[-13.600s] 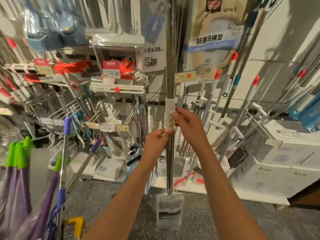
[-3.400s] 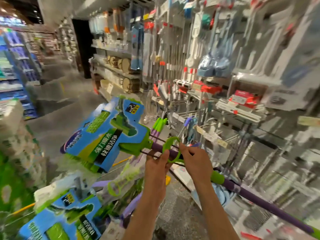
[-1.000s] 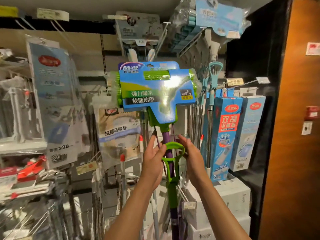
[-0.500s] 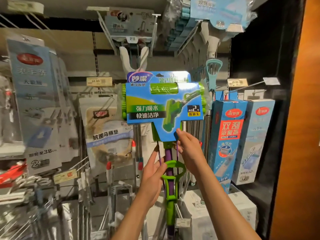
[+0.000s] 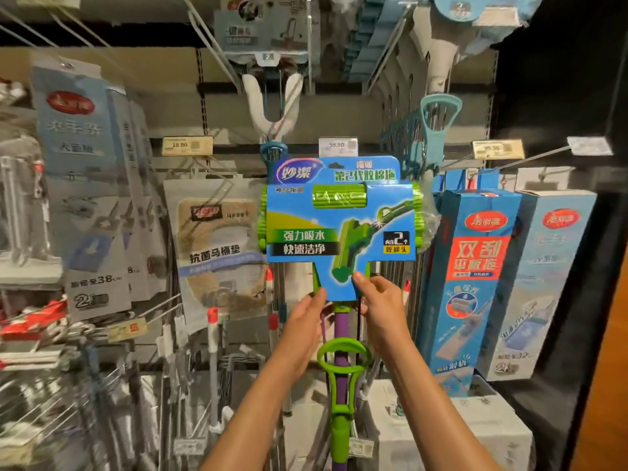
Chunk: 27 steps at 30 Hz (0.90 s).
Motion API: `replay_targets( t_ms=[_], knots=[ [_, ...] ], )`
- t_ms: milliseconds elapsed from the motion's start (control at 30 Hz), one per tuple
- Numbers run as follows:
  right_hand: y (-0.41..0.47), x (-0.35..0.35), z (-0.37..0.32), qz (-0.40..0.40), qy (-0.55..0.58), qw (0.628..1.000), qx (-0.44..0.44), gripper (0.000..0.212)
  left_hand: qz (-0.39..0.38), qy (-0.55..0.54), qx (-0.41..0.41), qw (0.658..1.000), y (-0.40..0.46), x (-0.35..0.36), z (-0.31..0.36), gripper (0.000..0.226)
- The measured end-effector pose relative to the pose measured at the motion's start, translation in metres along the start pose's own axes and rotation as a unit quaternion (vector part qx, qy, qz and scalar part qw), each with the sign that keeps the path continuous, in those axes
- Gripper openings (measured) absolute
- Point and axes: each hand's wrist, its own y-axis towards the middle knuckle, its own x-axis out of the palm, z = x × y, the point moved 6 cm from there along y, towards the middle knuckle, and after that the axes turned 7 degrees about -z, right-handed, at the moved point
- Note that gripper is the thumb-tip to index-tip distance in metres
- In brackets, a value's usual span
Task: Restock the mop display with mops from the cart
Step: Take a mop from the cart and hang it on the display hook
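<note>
1. Leftmost, hanging packs [image 5: 85,185] carry grey-blue cards; "38" and "2" are legible near their lower edge, the rest is blurred.
2. Price tag [image 5: 187,145] on the rail reads "18.90".
3. Toilet-seat pad pack [image 5: 221,246] reads "抗菌马桶垫".
4. Left hand [image 5: 304,329] sits at the lower left corner of the mop's card, fingers curled toward the green neck behind it; whether they clamp it cannot be told.
5. Mop [image 5: 341,229], the task's item, stands upright, head up, in front of the display hooks, its purple pole [image 5: 341,329] and green squeeze lever [image 5: 343,379] running down between the forearms. Card text: "妙潔", "第2代胶棉拖", "强力吸水", "快速洁净", "2个 胶棉头".
6. Price tag [image 5: 338,145] directly above the card reads "59.90".
7. Right hand [image 5: 382,302] pinches the card's lower stem, thumb on the front face, fingers behind.
8. Step in hand, as judged: placing this mop in its slot below the 59.90 tag. The next move probably calls for seating the head on a hook or rail; no support behind the card is visible, so both hands likely need to bear the weight until it catches.
9. Teal mops [image 5: 435,130] hang just right.
10. Blue boxes [image 5: 475,273] read "美丽雅" and "双刮平板拖".
</note>
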Motion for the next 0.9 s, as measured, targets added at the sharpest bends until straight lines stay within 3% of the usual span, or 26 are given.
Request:
replay_targets(
  t_ms=[67,200,400,567,767,900],
  knots=[
    [-0.003,0.000,0.006,-0.011,-0.010,1.000,-0.003,0.027,0.064,0.014,0.008,0.998,0.007,0.000,0.007,0.102],
    [-0.006,-0.006,0.017,-0.029,-0.016,0.999,-0.015,0.022,0.119,0.059,0.025,0.991,0.015,-0.006,0.002,0.048],
    [0.003,-0.022,0.035,-0.051,-0.020,0.999,-0.001,0.016,0.126,0.040,0.030,0.991,0.021,-0.005,-0.020,0.018],
    [0.018,-0.023,0.034,-0.053,-0.046,0.998,-0.003,0.013,0.122,0.034,0.022,0.992,0.030,-0.006,-0.025,0.014],
    [0.037,-0.014,0.046,-0.034,-0.067,0.997,-0.005,0.016,0.127,-0.007,0.043,0.991,0.055,-0.022,-0.005,0.031],
    [0.053,-0.005,0.053,-0.022,-0.045,0.999,0.013,0.017,0.135,-0.065,0.032,0.988,0.070,-0.030,-0.007,0.029]
  ],
)
